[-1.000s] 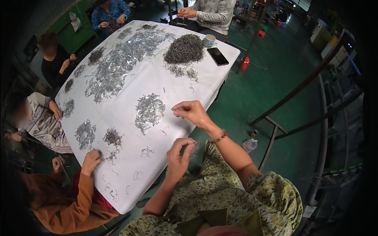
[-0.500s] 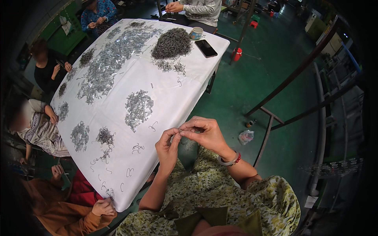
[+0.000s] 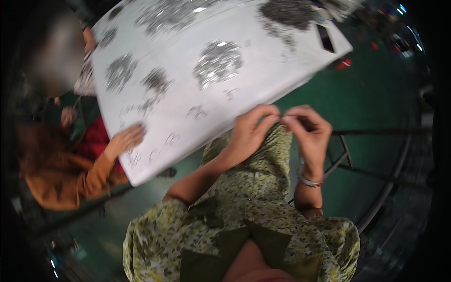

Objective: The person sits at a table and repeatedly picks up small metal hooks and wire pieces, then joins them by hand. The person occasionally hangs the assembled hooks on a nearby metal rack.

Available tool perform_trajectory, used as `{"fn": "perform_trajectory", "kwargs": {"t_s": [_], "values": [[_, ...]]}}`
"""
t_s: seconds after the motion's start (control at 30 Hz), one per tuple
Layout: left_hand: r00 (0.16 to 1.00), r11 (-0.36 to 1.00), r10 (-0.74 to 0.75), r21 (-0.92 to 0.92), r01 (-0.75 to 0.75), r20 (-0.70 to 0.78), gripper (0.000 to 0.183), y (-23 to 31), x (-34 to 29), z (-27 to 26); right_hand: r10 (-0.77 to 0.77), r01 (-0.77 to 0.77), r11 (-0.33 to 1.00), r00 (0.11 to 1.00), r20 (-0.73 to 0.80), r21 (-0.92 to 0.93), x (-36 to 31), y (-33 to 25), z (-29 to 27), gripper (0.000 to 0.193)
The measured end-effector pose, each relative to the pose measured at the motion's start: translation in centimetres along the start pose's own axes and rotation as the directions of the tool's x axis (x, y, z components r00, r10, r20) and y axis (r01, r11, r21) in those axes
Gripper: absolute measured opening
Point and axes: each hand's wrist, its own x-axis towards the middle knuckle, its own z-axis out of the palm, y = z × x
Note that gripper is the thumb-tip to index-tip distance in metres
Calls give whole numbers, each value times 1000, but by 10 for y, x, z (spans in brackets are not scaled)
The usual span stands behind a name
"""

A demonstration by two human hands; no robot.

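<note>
My left hand [image 3: 253,129] and my right hand [image 3: 307,129] meet at the fingertips just off the table's near edge, above my lap. Both are closed in a pinch. Whatever sits between the fingertips is too small and blurred to name. Nearest to them on the white-covered table [image 3: 268,91] are a few loose dark wire hooks [image 3: 196,112] and a heap of shiny clear-grey small pieces [image 3: 218,63].
A co-worker's hand [image 3: 126,140] reaches over the table's left corner near more loose hooks. Further off are a smaller heap of dark hooks [image 3: 157,81], a large dark heap [image 3: 286,13] and a phone [image 3: 325,38]. A metal frame [image 3: 345,152] stands at right.
The view has swung, so the table shows higher up and turned. My hands stay pinched together at the fingertips. The co-worker's hand has reached further onto the table, fingers now extended.
</note>
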Motion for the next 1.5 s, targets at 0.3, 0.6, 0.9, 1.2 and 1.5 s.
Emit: {"fn": "perform_trajectory", "kwargs": {"t_s": [0.3, 0.6, 0.9, 1.2, 1.5], "values": [[992, 991, 123, 48, -125, 39, 15, -22, -8, -19, -119, 119, 987, 993, 0, -113, 2, 16, 19, 10], [958, 497, 210, 865, 66, -194, 11, -76, 60, -217, -22, 24, 991, 1000, 13, -130, 1, 5, 26, 9], [996, -117, -63, 992, 54, -61, 13, -119, 84, -277, 60, -61, 993, 998, -11, -99, 7, 8, 25, 11], [978, 257, -10, 945, 204, -209, 23, -77, 78, -301, 19, -21, 998, 999, -32, -63, 23, 18, 15, 17], [991, 988, -130, 88, 126, 35, 21, -22, 74, -134, 19, -24, 998, 997, -80, -56, 30, 29, 1, 20]]}}
